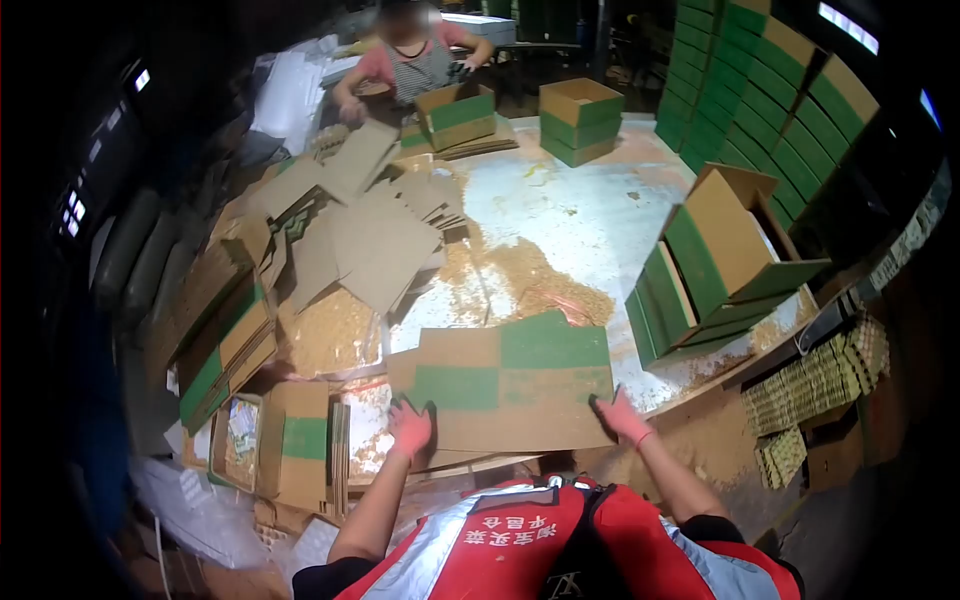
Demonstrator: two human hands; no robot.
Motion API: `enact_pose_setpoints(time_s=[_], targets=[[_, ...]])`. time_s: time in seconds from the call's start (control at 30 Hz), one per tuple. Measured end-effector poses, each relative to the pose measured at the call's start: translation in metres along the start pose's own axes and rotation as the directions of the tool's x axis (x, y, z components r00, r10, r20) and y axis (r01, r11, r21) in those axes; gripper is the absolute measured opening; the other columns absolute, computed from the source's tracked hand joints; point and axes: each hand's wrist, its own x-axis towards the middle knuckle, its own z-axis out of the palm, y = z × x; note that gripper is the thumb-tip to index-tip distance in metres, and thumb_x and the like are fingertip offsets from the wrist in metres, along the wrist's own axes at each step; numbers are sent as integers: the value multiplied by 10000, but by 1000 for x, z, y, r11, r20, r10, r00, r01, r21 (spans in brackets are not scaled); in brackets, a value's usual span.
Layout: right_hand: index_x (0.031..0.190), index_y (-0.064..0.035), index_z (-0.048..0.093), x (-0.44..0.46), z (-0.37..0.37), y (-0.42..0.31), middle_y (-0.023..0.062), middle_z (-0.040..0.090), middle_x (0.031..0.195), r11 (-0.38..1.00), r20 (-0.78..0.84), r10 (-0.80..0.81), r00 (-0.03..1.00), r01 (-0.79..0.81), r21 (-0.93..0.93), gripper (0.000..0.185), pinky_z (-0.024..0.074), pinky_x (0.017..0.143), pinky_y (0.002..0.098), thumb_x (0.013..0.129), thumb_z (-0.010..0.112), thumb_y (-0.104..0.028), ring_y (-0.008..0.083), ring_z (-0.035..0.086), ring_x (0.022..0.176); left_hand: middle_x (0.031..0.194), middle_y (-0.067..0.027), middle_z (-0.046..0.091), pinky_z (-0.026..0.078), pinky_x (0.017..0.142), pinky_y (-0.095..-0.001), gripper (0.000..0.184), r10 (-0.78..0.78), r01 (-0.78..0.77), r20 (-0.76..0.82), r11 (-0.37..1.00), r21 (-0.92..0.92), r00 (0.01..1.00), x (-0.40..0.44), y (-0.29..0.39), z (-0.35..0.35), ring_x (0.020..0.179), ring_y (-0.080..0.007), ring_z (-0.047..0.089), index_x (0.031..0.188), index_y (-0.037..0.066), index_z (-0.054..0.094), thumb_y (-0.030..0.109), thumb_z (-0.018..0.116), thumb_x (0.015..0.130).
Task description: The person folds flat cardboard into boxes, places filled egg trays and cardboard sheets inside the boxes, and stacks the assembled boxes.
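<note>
The room is dark round the edges, w/ small bright windows [72, 213] off to the L. In front of me is a big white worktop [570, 215], messy w/ brown crumbs [540, 275]. A messy heap of brown card sheets [380, 245] is on its L side, & a stack of open boxes [720, 270], green & brown, is on the R. Lots more green boxes [755, 95] are piled up high at the far R. Bumpy trays [815, 380] are low down on the R, past the worktop edge. Across from me is a person [425, 75] in a stripy top, nr an open box [455, 120]. The flat box card [510, 400], brown w/ green bits, is at the near edge, right in front of my red vest [500, 530]. My L fingers [404, 408] are bent nearly closed on its L side, thumb on top. My R fingers [600, 404] do the same on its R side, so I've got it btwn both. My gloves are pink w/ dark tips. Can't tell how far under the card my fingers go.
</note>
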Motion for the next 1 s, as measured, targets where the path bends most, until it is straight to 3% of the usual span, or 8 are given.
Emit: enact_pose_setpoints(time_s=[0.13,0.37,0.5,0.57,0.63,0.83,0.9,1.0], targets=[[1450,112,89,-39,72,-40,360,324,1371,979,-164,51,985,-81,-186,1146,359,1071,447,721,739,-487,467,391,1269,1346,-282,478,385,1047,-449,706,-27,24,-1,911,-412,1000,-16,-36,-28,1231,-429,475,1405,-50,345,392,558,898],[1493,-4,212,-126,-18,-124,363,14,1530,835,184,-329,926,376,-402,1214,237,1148,502,590,862,-491,494,64,1435,1336,-239,514,400,1054,-414,697,152,-122,170,977,-175,974,-81,-55,-114,1242,-361,506,1391,29,432,467,584,871],[1366,-186,513,-153,-72,-218,178,399,1468,520,535,-516,669,741,-425,686,380,1074,418,744,786,-283,378,372,1354,1188,-149,617,452,940,-410,424,239,-283,242,945,165,940,-64,-13,-247,1091,-350,581,1163,85,625,403,591,885],[1281,-157,589,-133,-76,-244,133,609,1245,495,521,-533,667,745,-447,483,468,941,393,825,702,-268,340,593,1084,1260,-168,553,296,1071,-473,414,515,-300,-360,807,508,778,-53,-7,-225,1272,-319,438,1140,118,616,398,623,836],[1253,-143,609,-96,-87,-264,123,630,1207,522,556,-304,773,624,-582,457,478,900,385,830,699,-288,351,608,1011,1318,-173,491,228,1119,-522,535,689,-609,-223,718,337,690,-68,59,-229,1286,-347,396,1252,77,533,423,605,850],[1388,-15,420,-83,-68,-296,199,442,1416,-9,469,-824,318,820,-572,677,365,1057,452,814,690,-252,389,393,1318,1307,-197,469,290,1097,-528,471,797,-669,-249,599,440,550,-45,109,-200,1248,-369,429,1304,99,516,321,581,894],[1422,-10,376,-74,-47,-302,213,415,1448,397,624,-577,527,849,-350,656,317,1108,421,860,623,-242,368,376,1352,1351,-193,435,284,1109,-533,477,787,-675,-159,599,432,597,-57,102,-194,1260,-382,425,1315,128,517,321,593,885],[1466,-32,304,0,-49,-299,238,372,1473,255,624,-664,411,910,-328,685,264,1143,414,897,566,-308,389,319,1388,1342,-191,451,269,1122,-547,492,827,-710,-114,535,458,550,-85,94,-197,1285,-370,417,1343,116,495,278,574,884]])
